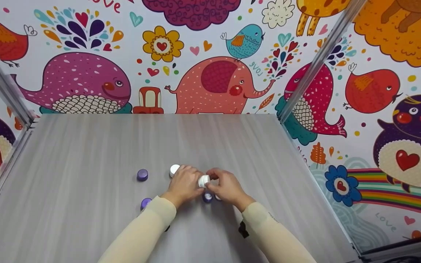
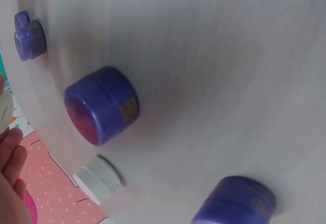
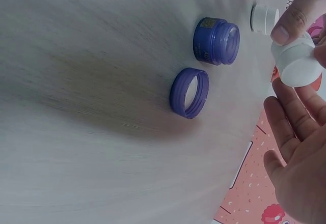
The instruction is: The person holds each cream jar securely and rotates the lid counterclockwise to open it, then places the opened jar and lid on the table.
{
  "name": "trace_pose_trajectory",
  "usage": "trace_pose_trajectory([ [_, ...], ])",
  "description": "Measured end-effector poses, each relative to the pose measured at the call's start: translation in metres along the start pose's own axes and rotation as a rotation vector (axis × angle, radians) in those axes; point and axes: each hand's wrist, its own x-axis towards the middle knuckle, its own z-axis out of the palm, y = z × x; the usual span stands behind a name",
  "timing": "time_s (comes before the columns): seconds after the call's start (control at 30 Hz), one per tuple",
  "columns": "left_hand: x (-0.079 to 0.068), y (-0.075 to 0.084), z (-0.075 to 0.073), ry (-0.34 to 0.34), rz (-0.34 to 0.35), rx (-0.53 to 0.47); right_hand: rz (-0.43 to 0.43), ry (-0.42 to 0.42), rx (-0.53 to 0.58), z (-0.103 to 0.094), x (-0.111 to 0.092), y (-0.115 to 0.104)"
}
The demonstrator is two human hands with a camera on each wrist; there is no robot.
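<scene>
Both hands are together over the table around one small white jar [image 1: 203, 181]. My left hand [image 1: 185, 184] grips it, its thumb [image 3: 291, 28] pressed on the side in the right wrist view. From the other side my right hand [image 1: 228, 186] pinches the jar's end, with its lower fingers extended. Below the hands stands an open purple jar [image 3: 216, 40], and its purple lid [image 3: 189, 93] lies beside it, threaded inside showing. A second white jar [image 3: 265, 19] stands just beyond the left hand.
Two capped purple jars stand left of the hands, a farther one [image 1: 142, 175] and a nearer one [image 1: 146, 203], partly behind the left sleeve. The wood-look table [image 1: 86, 153] meets a wall with printed cartoon animals [image 1: 210, 86]. Metal frame posts [image 1: 316, 65] stand at its corners.
</scene>
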Motion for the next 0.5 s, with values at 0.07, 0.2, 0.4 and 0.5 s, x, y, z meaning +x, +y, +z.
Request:
trace_pose_trajectory([
  [0.07, -0.0003, 0.0003, 0.0000, -0.003, -0.004, 0.002, 0.005, 0.004, 0.003, 0.0003, -0.0003, -0.0001],
  [0.2, 0.0000, 0.0012, -0.0003, -0.008, -0.009, 0.002, 0.032, 0.009, -0.010, 0.0006, -0.0009, -0.0006],
  [0.4, 0.0012, 0.0015, -0.0015, -0.035, -0.016, 0.000, 0.074, 0.000, -0.050, 0.0013, -0.0009, -0.0009],
  [0.5, 0.0013, 0.0015, -0.0021, -0.044, -0.016, 0.002, 0.074, -0.002, -0.051, 0.0016, -0.0007, -0.0011],
])
